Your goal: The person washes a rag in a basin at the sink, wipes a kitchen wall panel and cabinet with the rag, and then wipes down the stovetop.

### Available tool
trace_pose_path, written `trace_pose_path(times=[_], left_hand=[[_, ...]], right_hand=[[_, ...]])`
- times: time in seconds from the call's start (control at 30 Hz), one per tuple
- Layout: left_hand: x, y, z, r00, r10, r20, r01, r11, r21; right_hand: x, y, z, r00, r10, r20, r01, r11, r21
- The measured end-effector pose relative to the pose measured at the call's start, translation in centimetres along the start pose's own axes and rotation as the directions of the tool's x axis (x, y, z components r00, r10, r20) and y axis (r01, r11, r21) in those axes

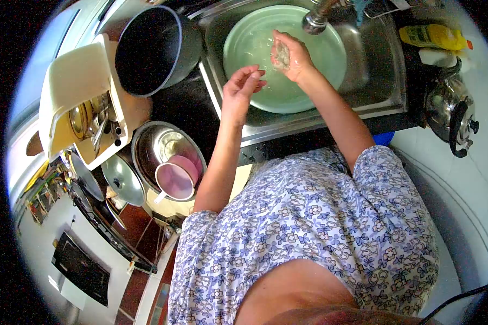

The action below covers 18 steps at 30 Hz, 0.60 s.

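Observation:
A round pale green basin [284,102] with water in it sits in the steel sink. Above the water, my right hand [297,58] is cupped around a small, wet, greyish-white lump [282,55]; I cannot make out its kind. My left hand [243,88] is at the basin's left rim, its fingers loosely bent and apart, with nothing visible in them. The metal faucet [314,23] hangs over the basin's far side, beyond my right hand.
Left of the sink stand a large dark pot [187,51], a cream bin with utensils [73,76], and a metal bowl [141,143] holding a pink cup [176,179]. On the right are a yellow bottle [431,37] and a steel kettle [442,105]. The steel sink [382,59] surrounds the basin.

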State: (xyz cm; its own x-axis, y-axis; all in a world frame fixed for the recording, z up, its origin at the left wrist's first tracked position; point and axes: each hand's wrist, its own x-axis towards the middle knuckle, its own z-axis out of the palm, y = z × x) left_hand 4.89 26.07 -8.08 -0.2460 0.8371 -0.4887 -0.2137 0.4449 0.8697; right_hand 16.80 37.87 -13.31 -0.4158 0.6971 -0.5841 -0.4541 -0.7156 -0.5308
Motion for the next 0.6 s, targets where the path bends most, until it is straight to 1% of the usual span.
trace_pose_path(times=[0.03,0.07,0.13,0.17,0.23,0.27,0.33,0.37,0.4,0.43,0.47,0.5,0.53,0.57,0.6], left_hand=[[0.0,-0.2,0.1,1.000,0.001,0.016,-0.001,1.000,0.012],[0.1,-0.3,0.0,1.000,0.012,0.019,-0.012,1.000,0.009],[0.0,0.0,0.0,0.995,0.085,0.050,-0.088,0.994,0.061],[-0.1,0.3,-0.1,0.990,0.122,0.069,-0.128,0.987,0.097],[-0.1,0.9,-0.8,0.978,0.206,0.036,-0.209,0.970,0.123],[-0.2,1.2,-1.0,0.969,0.247,0.019,-0.247,0.959,0.136],[-0.1,2.0,-2.2,0.980,0.189,0.056,-0.190,0.982,-0.001],[0.0,2.4,-2.7,0.984,0.160,0.082,-0.154,0.986,-0.068],[0.0,2.9,-2.9,0.989,0.119,0.083,-0.116,0.992,-0.044],[-0.1,2.9,-2.8,0.977,0.196,0.080,-0.203,0.975,0.094],[0.0,2.7,-2.6,0.957,0.276,0.090,-0.290,0.929,0.230],[0.3,2.4,-2.2,0.929,0.354,0.111,-0.370,0.856,0.360],[0.9,1.6,-1.9,0.925,0.360,0.122,-0.374,0.807,0.457],[1.4,1.2,-1.9,0.883,0.458,0.103,-0.437,0.720,0.539],[1.4,1.2,-2.1,0.834,0.545,0.091,-0.475,0.624,0.621]], right_hand=[[0.3,0.6,0.3,0.999,-0.028,-0.046,0.025,0.998,-0.054],[0.5,1.1,0.4,0.998,-0.037,-0.055,0.031,0.994,-0.100],[0.5,1.6,0.8,0.996,-0.063,-0.071,0.048,0.980,-0.195],[0.4,1.7,1.0,0.999,-0.047,-0.006,0.044,0.971,-0.237],[-0.9,0.9,2.4,0.992,-0.010,0.123,0.050,0.944,-0.327],[-2.2,0.4,2.9,0.978,-0.012,0.209,0.069,0.961,-0.269],[-6.1,-1.3,5.8,0.925,-0.031,0.380,0.095,0.984,-0.152],[-6.6,-1.7,5.9,0.934,-0.030,0.355,0.095,0.982,-0.166],[-7.1,-2.0,5.7,0.944,-0.030,0.327,0.094,0.979,-0.180],[-7.6,-1.9,5.3,0.955,-0.031,0.294,0.091,0.977,-0.192],[-5.9,-0.3,3.6,0.982,-0.022,0.186,0.056,0.982,-0.181],[-5.4,0.8,2.8,0.968,0.005,0.250,0.024,0.993,-0.114],[-4.9,1.5,2.5,0.948,0.031,0.316,-0.016,0.999,-0.052],[-4.5,2.2,2.0,0.922,0.062,0.382,-0.071,0.997,0.008],[-4.5,2.5,2.4,0.930,0.077,0.360,-0.096,0.995,0.035]])
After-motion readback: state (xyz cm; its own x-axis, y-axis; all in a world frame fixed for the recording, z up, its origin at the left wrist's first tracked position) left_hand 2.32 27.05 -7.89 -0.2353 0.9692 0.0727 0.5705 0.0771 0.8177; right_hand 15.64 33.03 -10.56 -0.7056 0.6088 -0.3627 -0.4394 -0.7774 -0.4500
